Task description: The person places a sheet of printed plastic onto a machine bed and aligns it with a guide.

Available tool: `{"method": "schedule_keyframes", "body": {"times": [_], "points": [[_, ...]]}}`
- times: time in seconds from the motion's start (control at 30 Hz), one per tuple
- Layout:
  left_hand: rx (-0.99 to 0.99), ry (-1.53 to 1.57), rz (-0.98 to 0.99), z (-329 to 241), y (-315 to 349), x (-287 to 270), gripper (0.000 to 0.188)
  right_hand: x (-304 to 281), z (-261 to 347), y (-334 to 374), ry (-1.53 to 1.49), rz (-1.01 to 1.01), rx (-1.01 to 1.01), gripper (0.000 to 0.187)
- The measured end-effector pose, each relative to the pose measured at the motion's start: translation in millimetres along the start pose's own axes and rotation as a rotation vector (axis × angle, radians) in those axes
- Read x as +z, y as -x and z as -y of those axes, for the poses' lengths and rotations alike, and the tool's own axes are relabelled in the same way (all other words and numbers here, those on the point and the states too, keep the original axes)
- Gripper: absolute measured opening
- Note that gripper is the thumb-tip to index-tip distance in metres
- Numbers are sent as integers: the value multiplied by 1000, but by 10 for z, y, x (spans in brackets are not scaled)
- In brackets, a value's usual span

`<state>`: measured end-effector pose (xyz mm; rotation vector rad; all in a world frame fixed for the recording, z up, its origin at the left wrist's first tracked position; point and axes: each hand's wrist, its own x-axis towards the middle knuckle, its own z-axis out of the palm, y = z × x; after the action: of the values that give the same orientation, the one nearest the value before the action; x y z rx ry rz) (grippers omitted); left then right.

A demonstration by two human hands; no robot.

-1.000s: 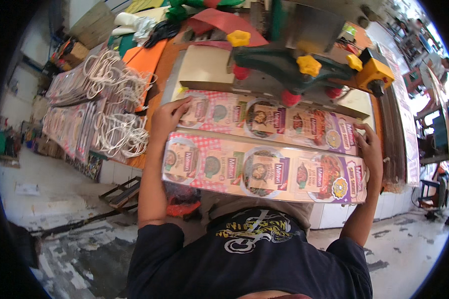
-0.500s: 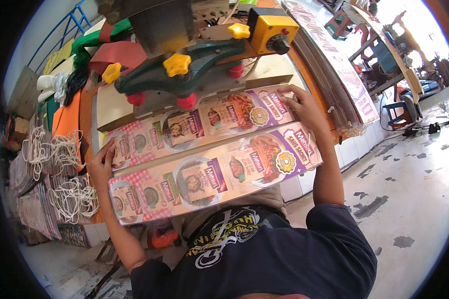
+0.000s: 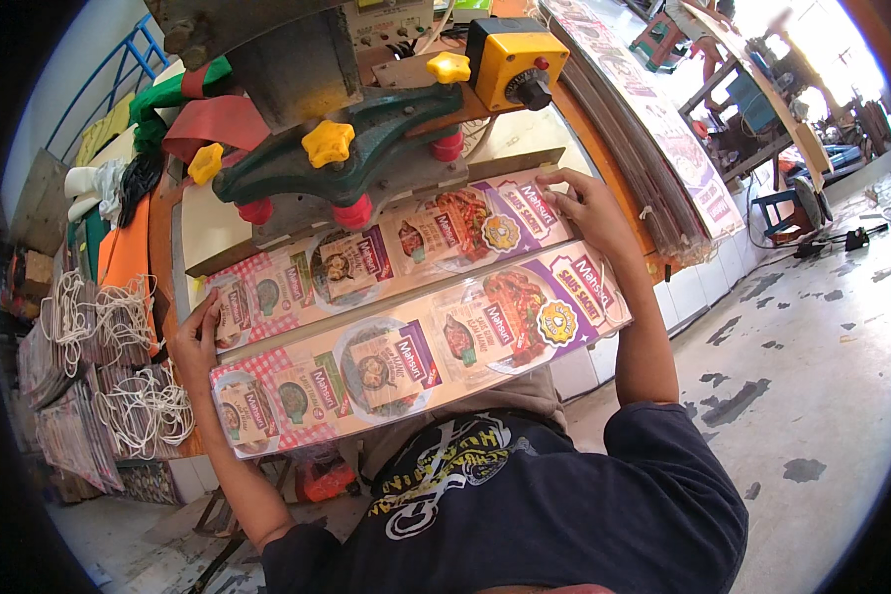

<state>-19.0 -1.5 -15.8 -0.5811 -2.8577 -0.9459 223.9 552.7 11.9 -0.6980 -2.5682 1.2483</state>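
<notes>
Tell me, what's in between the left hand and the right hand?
The head view shows a long printed strip between the left hand and the right hand. Another printed strip, the nearer one, lies closer to the shirt.

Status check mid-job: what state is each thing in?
Far printed panel: printed side up.
Near printed panel: printed side up, nearer the body.
Left hand: at far panel's left end.
Right hand: at far panel's right end.
Yellow control box: on or off, cannot tell.
White cords: loosely bunched.
Right-side panels: stacked.
</notes>
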Motion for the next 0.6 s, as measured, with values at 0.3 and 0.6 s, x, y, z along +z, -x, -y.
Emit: {"method": "schedule_keyframes", "body": {"times": [0.3,0.6], "points": [[-18,24,1,49,-4,15,30,38,14,18,-68,-42,-27,26],[-7,-21,4,-73,10,-23,29,-7,155,43,-13,-21,92,25]]}}
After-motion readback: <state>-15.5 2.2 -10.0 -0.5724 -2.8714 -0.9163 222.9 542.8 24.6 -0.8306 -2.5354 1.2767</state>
